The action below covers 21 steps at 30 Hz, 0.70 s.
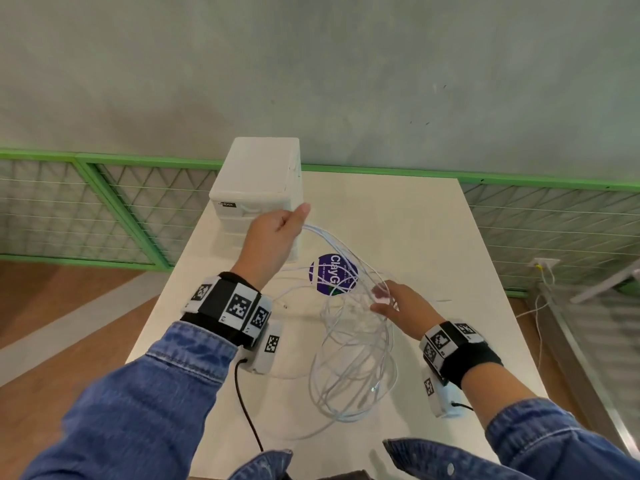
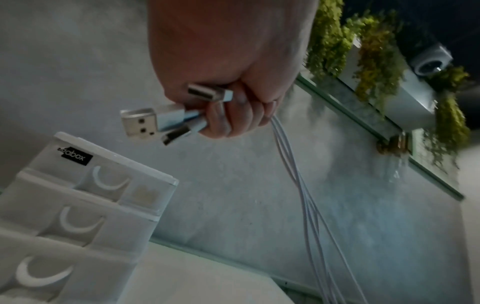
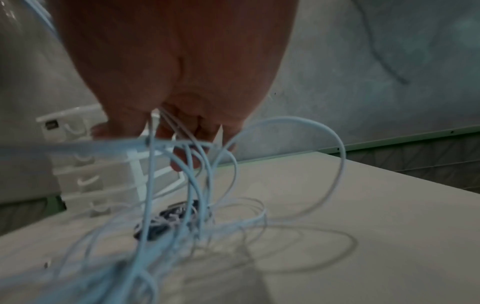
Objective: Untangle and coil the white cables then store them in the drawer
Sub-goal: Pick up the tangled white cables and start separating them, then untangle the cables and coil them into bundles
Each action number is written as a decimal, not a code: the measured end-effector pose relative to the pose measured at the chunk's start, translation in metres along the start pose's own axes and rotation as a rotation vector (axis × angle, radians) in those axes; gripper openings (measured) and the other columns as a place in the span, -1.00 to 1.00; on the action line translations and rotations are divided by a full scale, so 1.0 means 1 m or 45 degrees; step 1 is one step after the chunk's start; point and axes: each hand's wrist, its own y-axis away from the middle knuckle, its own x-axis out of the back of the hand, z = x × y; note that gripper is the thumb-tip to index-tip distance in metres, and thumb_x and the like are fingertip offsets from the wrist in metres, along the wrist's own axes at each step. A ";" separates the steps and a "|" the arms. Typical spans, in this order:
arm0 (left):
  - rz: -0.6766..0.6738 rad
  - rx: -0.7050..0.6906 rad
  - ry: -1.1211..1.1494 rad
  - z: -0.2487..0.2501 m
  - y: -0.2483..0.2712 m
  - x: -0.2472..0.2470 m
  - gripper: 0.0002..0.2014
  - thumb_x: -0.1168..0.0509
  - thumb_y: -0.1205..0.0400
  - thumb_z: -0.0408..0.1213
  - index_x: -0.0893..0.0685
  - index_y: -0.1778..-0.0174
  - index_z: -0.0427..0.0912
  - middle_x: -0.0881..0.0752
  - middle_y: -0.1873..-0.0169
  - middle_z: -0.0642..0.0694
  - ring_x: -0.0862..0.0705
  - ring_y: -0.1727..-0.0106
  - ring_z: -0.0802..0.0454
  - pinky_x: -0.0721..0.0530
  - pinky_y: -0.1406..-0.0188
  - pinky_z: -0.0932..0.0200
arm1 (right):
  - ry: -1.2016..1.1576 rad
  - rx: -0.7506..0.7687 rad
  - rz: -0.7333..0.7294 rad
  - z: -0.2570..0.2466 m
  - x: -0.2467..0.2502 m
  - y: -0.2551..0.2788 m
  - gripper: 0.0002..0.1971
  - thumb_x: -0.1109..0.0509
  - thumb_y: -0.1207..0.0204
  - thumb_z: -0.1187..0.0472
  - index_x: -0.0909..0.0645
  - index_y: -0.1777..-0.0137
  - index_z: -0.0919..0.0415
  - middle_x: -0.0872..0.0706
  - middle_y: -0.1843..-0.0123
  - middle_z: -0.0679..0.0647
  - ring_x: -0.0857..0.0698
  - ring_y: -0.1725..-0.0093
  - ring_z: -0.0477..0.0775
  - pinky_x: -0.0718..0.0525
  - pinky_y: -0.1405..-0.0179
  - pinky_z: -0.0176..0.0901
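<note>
A tangle of thin white cables [image 1: 356,358] lies in loops on the white table [image 1: 433,237]. My left hand [image 1: 277,230] is raised in front of the white drawer unit [image 1: 256,174] and grips several cable ends. Their USB plugs [image 2: 140,123] stick out of the fist, and the strands [image 2: 306,195] hang down from it. My right hand [image 1: 391,303] is lower, in the middle of the tangle. Strands [image 3: 197,164] run between its fingers [image 3: 182,162] and hang from them in loops. All drawers [image 2: 91,205] look closed.
A round purple sticker [image 1: 332,273] lies on the table under the cables. A green-framed mesh fence [image 1: 104,209] and a grey wall stand behind the table. The table's right edge borders a wooden floor with a wall socket [image 1: 545,263].
</note>
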 end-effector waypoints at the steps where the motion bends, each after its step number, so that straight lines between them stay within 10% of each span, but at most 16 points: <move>1: -0.040 -0.008 -0.054 0.000 0.002 -0.004 -0.49 -0.13 -0.70 0.03 -0.27 0.52 -0.16 -0.26 0.55 -0.13 -0.26 0.47 -0.01 -0.21 0.41 0.11 | -0.061 -0.018 0.017 -0.003 0.004 0.000 -0.39 -0.46 -0.40 -0.09 -0.41 -0.39 0.11 -0.61 -0.21 -0.04 -0.58 -0.27 -0.02 -0.43 -0.18 -0.21; 5: -0.154 -0.003 -0.162 0.002 0.005 -0.019 -0.50 -0.11 -0.70 0.03 -0.30 0.52 -0.15 -0.32 0.56 -0.08 -0.30 0.49 0.03 -0.25 0.42 0.13 | -0.302 0.151 0.269 -0.048 0.024 -0.004 -0.07 -0.53 -0.30 -0.10 -0.07 -0.60 -0.07 -0.44 -0.33 -0.18 -0.42 -0.35 -0.22 -0.35 -0.31 -0.27; 11: -0.290 0.059 -0.106 0.003 0.005 -0.030 -0.55 -0.16 -0.69 0.00 -0.51 0.48 -0.16 -0.45 0.62 0.00 -0.39 0.60 0.21 -0.37 0.51 0.36 | -0.298 0.307 0.167 -0.088 0.023 -0.010 -0.78 -0.21 -0.61 0.26 -0.54 -0.19 0.00 -0.75 0.10 0.13 -0.68 0.13 0.11 -0.62 0.06 -0.03; 16: -0.524 0.316 0.198 -0.003 0.014 -0.034 -0.63 -0.18 -0.70 -0.08 -0.67 0.31 -0.23 -0.48 0.57 -0.02 -0.41 0.62 0.13 -0.40 0.54 0.26 | -0.237 0.446 0.325 -0.077 0.035 -0.020 -0.79 -0.23 -0.58 0.37 -0.67 -0.05 0.17 -0.59 0.31 -0.33 -0.58 0.26 -0.40 -0.43 0.23 -0.58; 21: -0.658 0.429 0.407 0.013 0.024 -0.039 -0.57 -0.02 -0.74 0.00 -0.57 0.29 -0.19 -0.31 0.60 0.03 -0.24 0.63 0.15 -0.22 0.63 0.36 | -0.196 0.605 0.419 -0.071 0.036 -0.029 -0.59 -0.20 -0.53 0.46 -0.65 -0.24 0.08 -0.61 0.18 0.00 -0.58 0.13 -0.41 -0.51 0.02 -0.54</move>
